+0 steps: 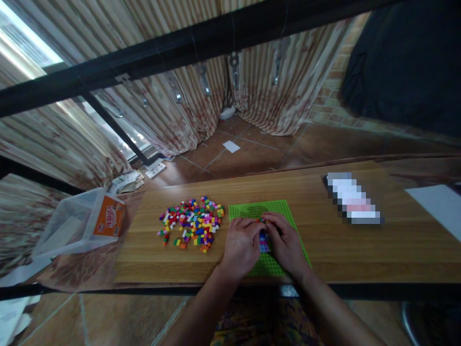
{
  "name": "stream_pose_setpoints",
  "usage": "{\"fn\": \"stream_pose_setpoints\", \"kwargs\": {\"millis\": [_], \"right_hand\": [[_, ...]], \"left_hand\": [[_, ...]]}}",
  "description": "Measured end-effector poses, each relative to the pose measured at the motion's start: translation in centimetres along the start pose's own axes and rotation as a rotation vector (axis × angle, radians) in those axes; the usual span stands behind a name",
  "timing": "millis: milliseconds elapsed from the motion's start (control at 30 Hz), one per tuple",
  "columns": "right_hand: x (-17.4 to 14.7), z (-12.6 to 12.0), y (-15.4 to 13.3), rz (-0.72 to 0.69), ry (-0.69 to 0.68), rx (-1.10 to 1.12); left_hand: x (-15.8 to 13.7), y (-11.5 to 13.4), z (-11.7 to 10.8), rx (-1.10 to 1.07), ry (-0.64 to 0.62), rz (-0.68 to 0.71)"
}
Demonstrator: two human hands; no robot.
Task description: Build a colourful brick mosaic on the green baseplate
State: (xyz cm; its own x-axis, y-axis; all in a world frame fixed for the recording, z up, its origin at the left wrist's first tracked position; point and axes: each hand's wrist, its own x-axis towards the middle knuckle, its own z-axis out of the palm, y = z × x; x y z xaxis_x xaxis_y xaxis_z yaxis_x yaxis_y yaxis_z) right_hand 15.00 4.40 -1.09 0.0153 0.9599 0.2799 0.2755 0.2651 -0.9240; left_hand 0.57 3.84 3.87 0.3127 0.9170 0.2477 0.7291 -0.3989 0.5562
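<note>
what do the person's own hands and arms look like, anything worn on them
The left hand and right hand are bare, with no gloves. The left forearm and right forearm show no sleeves, watch or bracelet. Rings are too small to tell. Below, dark patterned clothing with yellowish and purplish patches shows.

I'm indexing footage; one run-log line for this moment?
left hand: at purple-blue bricks; right hand: same bricks; beneath: green baseplate; leftward: brick pile
</note>
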Motion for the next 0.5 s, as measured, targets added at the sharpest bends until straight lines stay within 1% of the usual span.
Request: {"fn": "stream_pose_setpoints", "kwargs": {"millis": [100,200,367,500], "right_hand": [[0.01,0.01,-0.03,0.005,-0.005,-0.003],[0.02,0.0,-0.06,0.009,0.003,-0.005],[-0.03,-0.2,-0.26,0.007,-0.016,0.005],[-0.06,-0.33,-0.48,-0.003,-0.028,0.007]], "left_hand": [[-0.14,0.01,-0.14,-0.033,-0.003,-0.004],[-0.07,0.13,-0.18,-0.048,0.007,-0.036],[0.28,0.31,0.24,-0.101,0.075,-0.118],[0.52,0.36,0.61,-0.176,0.108,-0.217]]}}
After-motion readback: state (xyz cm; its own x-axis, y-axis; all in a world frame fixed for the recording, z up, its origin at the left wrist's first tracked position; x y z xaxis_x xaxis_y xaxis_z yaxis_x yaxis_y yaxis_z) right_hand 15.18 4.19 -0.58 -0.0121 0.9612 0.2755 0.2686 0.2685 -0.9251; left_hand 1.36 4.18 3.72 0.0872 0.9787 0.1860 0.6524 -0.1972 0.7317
